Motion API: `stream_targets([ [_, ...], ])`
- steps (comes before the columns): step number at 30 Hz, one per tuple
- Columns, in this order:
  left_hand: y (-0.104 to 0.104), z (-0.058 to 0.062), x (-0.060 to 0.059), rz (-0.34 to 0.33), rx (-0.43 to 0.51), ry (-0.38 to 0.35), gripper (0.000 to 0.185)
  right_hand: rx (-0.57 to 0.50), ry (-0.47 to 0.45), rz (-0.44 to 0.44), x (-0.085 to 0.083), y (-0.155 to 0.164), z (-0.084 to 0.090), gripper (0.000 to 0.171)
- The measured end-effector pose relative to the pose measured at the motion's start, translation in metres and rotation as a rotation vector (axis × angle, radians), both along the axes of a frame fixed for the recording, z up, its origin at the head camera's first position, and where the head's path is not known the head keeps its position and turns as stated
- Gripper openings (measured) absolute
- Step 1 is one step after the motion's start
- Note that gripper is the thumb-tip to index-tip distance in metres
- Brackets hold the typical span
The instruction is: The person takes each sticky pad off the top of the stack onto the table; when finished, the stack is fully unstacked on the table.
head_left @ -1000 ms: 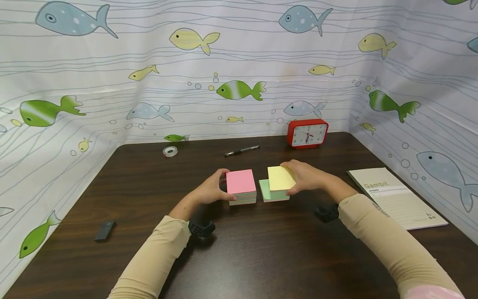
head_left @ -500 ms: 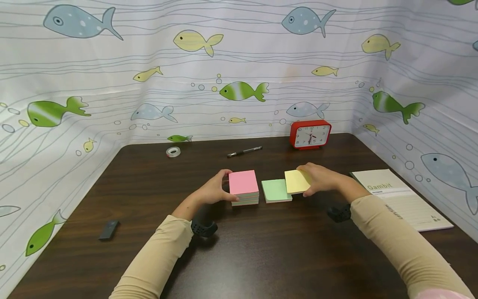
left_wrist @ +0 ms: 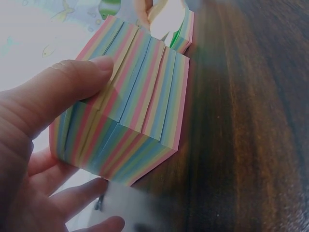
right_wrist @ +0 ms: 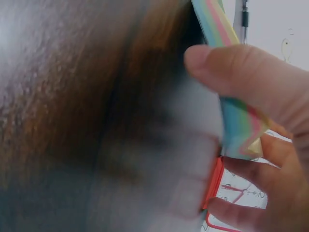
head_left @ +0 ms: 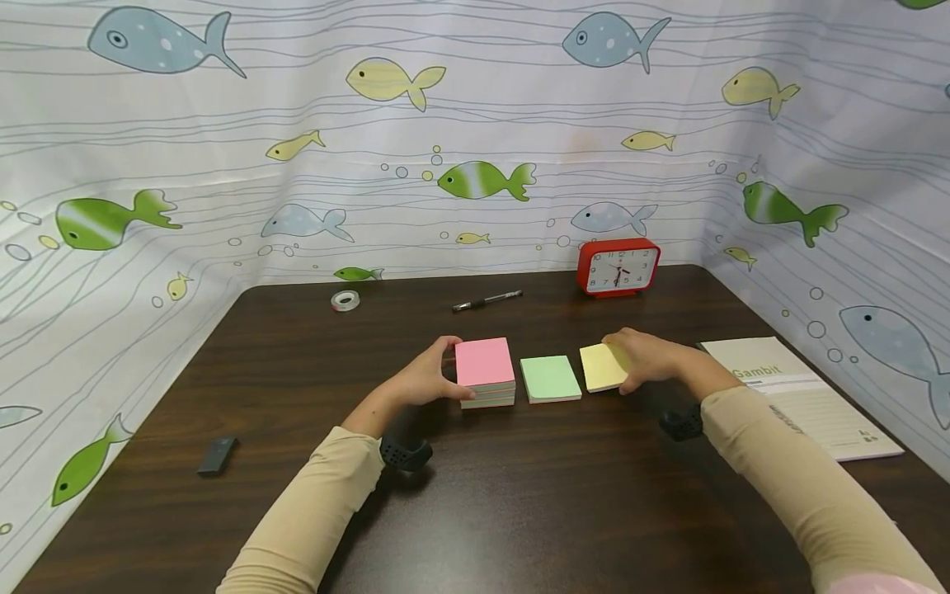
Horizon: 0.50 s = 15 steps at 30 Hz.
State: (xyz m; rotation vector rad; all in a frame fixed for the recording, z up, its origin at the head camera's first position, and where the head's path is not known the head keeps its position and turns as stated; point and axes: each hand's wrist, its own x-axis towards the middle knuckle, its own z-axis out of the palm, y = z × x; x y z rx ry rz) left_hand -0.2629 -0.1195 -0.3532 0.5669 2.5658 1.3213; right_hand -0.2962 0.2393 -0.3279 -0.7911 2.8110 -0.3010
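Observation:
In the head view, my left hand [head_left: 423, 378] grips a tall stack of sticky note pads [head_left: 484, 361] with a pink top, thumb on its near side. The left wrist view shows the stack's striped edges [left_wrist: 145, 82] in pink, blue, green and yellow, with several pads layered. A single green-topped sticky note pad [head_left: 550, 379] lies flat just right of the stack. Right of that, my right hand [head_left: 651, 360] pinches a yellow-topped sticky note pad [head_left: 602, 368] by its right part. Its striped edge [right_wrist: 236, 118] shows behind my thumb in the right wrist view.
A red alarm clock [head_left: 618, 267], a black pen [head_left: 487, 301] and a tape roll [head_left: 345, 301] are along the table's back. A notebook [head_left: 809, 404] lies at right, partly behind the right forearm. A small dark block [head_left: 218, 456] lies at left.
My right hand has carried the yellow-topped pad from over the green pad to the right and down beside it, uncovering the green one. The left hand stays on the stack.

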Motion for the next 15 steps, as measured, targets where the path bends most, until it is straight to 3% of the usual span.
stream_targets([
  [5, 0.001, 0.0, 0.001, -0.001, -0.017, 0.011, 0.087, 0.001, -0.035, 0.008, -0.002, 0.0, -0.004, 0.08],
  [10, 0.001, -0.001, 0.0, 0.002, -0.005, 0.005, 0.087, 0.08, -0.046, -0.012, -0.003, -0.004, -0.005, 0.087],
  [15, 0.001, 0.0, 0.0, 0.004, 0.004, 0.002, 0.088, 0.099, -0.065, -0.032, 0.001, -0.019, 0.006, 0.092],
])
